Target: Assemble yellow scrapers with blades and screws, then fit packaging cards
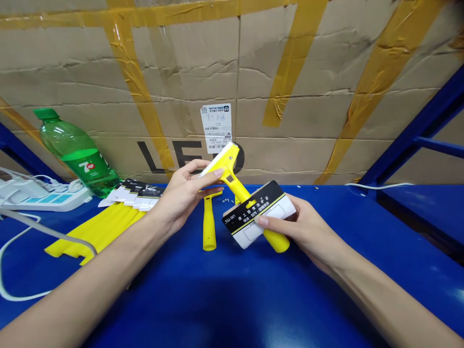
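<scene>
Diagonally held yellow scraper (pixel 239 189), head (pixel 229 158) upper left, hands (pixel 181 192) pinching head and card (pixel 253 212).

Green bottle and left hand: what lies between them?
In the head view, the black-and-white cards on the row of yellow handles lie between the green bottle and the left hand.

Behind the back edge of our counter (pixel 232 299) we have a box (pixel 206 72). Near the back left corner sits a power strip (pixel 70 202), with a bottle (pixel 78 154) just behind and right of it, before the box. In front of the bottle lies our pile of scrapers (pixel 97 227); right of that, nearer the middle, is a loose scraper (pixel 209 222). Over the counter, between our left hand (pixel 181 193) and right hand (pixel 304 229), is another scraper (pixel 238 187), a card (pixel 257 215) before its handle.
</scene>
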`<state>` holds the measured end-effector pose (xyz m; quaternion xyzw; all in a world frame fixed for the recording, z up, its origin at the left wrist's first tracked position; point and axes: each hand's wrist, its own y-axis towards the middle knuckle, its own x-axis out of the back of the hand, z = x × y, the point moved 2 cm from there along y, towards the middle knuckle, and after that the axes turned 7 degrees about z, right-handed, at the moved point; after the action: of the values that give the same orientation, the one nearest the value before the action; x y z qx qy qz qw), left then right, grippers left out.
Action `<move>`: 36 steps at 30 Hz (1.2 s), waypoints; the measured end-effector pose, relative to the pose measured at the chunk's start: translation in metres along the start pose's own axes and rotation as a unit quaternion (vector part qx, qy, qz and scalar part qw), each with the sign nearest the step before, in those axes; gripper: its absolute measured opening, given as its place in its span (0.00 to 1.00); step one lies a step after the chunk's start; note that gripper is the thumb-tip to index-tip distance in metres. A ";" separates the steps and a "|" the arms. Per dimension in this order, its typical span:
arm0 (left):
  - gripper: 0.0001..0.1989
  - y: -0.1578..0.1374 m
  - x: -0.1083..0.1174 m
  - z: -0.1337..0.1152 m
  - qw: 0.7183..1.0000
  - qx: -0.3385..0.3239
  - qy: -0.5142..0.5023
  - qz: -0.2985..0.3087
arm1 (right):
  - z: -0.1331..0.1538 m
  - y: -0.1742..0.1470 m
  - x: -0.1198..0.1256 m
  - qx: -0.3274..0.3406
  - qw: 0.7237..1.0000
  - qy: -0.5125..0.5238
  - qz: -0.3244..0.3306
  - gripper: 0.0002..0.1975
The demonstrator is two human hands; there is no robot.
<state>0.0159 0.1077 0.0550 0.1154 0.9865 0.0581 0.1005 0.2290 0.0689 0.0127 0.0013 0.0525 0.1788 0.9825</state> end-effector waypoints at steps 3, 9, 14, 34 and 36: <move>0.11 -0.003 -0.003 -0.001 0.998 0.031 0.049 0.025 | 0.000 0.001 -0.002 0.017 0.999 -0.030 0.013 0.21; 0.09 -0.005 -0.007 0.007 0.983 0.045 0.149 0.093 | 0.000 0.010 -0.008 0.036 0.999 -0.033 0.002 0.21; 0.15 -0.003 -0.003 0.005 0.991 0.059 0.083 0.090 | 0.009 0.024 -0.015 0.052 0.998 -0.028 -0.007 0.22; 0.28 -0.055 0.031 0.000 0.975 0.115 0.088 0.168 | 0.043 0.077 -0.050 0.052 0.986 0.097 -0.127 0.16; 0.22 -0.053 0.045 -0.007 0.967 0.102 0.158 0.173 | 0.040 0.086 -0.053 0.040 0.988 0.100 -0.109 0.15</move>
<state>-0.0399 0.0664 0.0466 0.2838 0.9555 -0.0089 -0.0805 0.1540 0.1311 0.0598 0.0175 0.1570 0.0673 0.9851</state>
